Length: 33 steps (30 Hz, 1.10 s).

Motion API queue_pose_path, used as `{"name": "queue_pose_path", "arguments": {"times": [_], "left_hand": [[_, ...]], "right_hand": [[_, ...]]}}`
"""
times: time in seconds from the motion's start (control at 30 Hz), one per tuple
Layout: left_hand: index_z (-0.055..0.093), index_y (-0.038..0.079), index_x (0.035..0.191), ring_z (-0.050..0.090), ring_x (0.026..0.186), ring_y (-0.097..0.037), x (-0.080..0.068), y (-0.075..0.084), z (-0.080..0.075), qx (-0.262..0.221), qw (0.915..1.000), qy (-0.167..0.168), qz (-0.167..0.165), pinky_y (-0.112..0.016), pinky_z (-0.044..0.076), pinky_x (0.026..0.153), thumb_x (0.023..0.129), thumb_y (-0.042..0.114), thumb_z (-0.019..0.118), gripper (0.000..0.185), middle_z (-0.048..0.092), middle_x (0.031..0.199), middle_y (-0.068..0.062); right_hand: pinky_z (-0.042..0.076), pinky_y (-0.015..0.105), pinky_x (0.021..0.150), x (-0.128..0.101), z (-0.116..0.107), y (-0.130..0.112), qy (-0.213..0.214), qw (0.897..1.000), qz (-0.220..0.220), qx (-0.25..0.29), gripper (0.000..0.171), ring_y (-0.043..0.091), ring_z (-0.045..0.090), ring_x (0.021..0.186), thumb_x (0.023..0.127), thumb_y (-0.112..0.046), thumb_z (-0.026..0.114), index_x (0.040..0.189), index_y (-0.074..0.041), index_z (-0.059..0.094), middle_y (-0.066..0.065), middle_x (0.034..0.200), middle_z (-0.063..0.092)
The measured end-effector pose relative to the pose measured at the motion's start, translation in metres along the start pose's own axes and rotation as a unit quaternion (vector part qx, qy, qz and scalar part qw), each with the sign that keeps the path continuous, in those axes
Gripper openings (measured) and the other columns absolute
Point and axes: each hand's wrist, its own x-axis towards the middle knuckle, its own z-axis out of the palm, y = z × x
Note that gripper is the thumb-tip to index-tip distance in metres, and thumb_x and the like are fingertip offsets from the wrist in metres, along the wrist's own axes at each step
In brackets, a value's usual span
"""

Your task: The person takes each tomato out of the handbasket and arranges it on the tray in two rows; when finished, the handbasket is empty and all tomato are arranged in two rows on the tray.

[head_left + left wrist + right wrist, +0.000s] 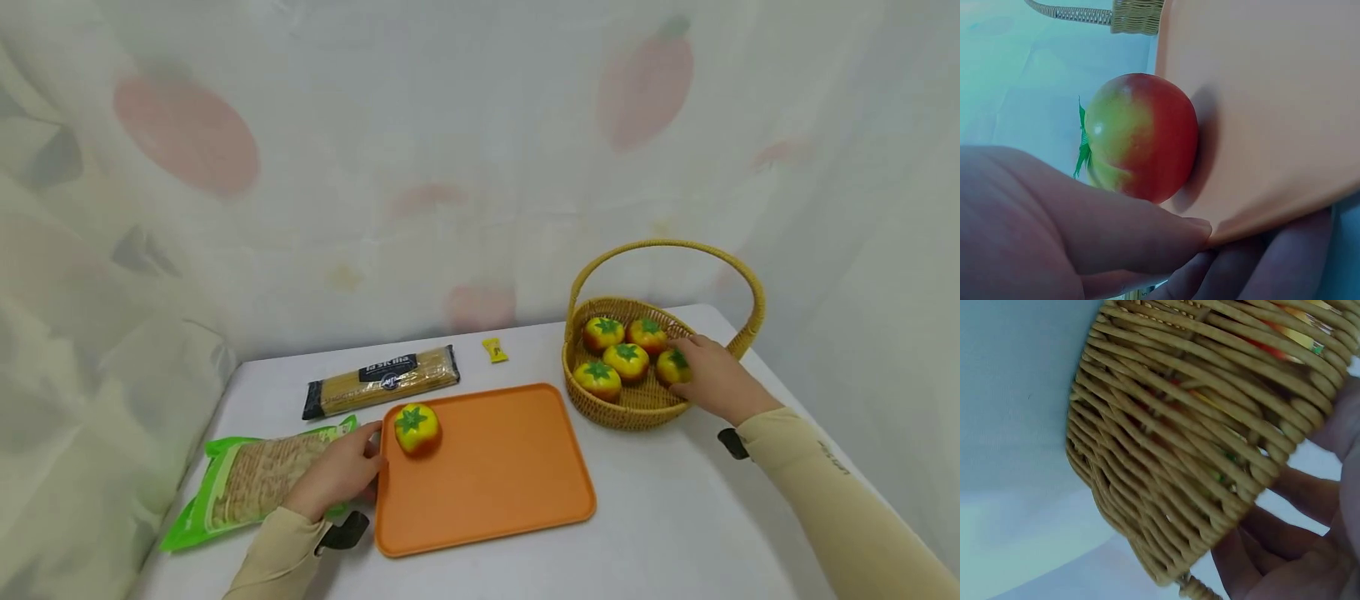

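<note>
My left hand (343,471) grips the left edge of an orange tray (498,479), thumb at the rim and fingers beneath it in the left wrist view. A yellow-red tomato (420,433) with a green leafy top sits in the tray's upper left corner, close to the thumb (1147,231). At the right, my right hand (716,379) reaches over the rim of a wicker basket (626,419). Its fingers and thumb curl round a tomato (669,369) at the basket's right side. Several more tomatoes (626,361) lie beside it. In the right wrist view the basket wall (1185,444) partly hides the fruit.
A green-edged bag of light brown food (258,479) lies left of the tray, partly behind my left forearm. Behind the tray are a pack of spaghetti (390,382) and a small yellow wrapped packet (495,350). The basket's tall handle (663,243) arches above the fruit.
</note>
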Motion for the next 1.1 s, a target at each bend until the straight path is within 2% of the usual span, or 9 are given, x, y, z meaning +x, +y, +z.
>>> {"name": "queue_pose_path", "arguments": {"times": [0.3,0.73,0.9,1.1], "left_hand": [[0.040,0.000,0.164,0.071,0.069,-0.019,0.000,0.002,0.003,0.003,1.0000,0.002,0.001,-0.036,0.063,0.062,0.103,0.010,0.064,0.067,0.073,0.113,-0.016],[0.040,-0.001,0.164,0.070,0.067,-0.019,-0.002,0.002,0.003,0.004,1.0000,0.008,-0.001,-0.036,0.062,0.061,0.103,0.009,0.064,0.066,0.073,0.111,-0.015],[0.040,-0.001,0.164,0.069,0.068,-0.019,-0.002,0.003,0.004,0.007,0.9999,0.008,-0.003,-0.036,0.062,0.061,0.103,0.010,0.065,0.066,0.073,0.110,-0.015],[0.041,-0.001,0.163,0.069,0.066,-0.019,-0.003,0.004,0.002,0.011,0.9998,0.016,0.000,-0.036,0.061,0.061,0.103,0.009,0.064,0.065,0.073,0.109,-0.014]], "right_hand": [[0.048,0.075,0.106,0.005,0.008,0.006,-0.005,1.000,0.025,-0.004,0.068,0.066,0.055,0.125,0.092,-0.013,0.081,0.143,0.019,0.050,0.046,0.137,0.054],[0.051,0.073,0.102,0.010,0.011,0.004,0.007,1.000,0.006,-0.023,0.050,0.064,0.061,0.116,0.099,-0.012,0.071,0.135,0.019,0.056,0.044,0.129,0.060],[0.052,0.072,0.100,0.003,0.004,0.001,0.012,1.000,0.001,-0.026,0.050,0.060,0.062,0.114,0.096,-0.012,0.075,0.133,0.017,0.059,0.041,0.126,0.062],[0.051,0.072,0.100,-0.006,-0.014,-0.012,0.017,0.999,0.009,-0.029,0.060,0.060,0.059,0.119,0.094,-0.015,0.078,0.142,0.015,0.057,0.043,0.132,0.058]]}}
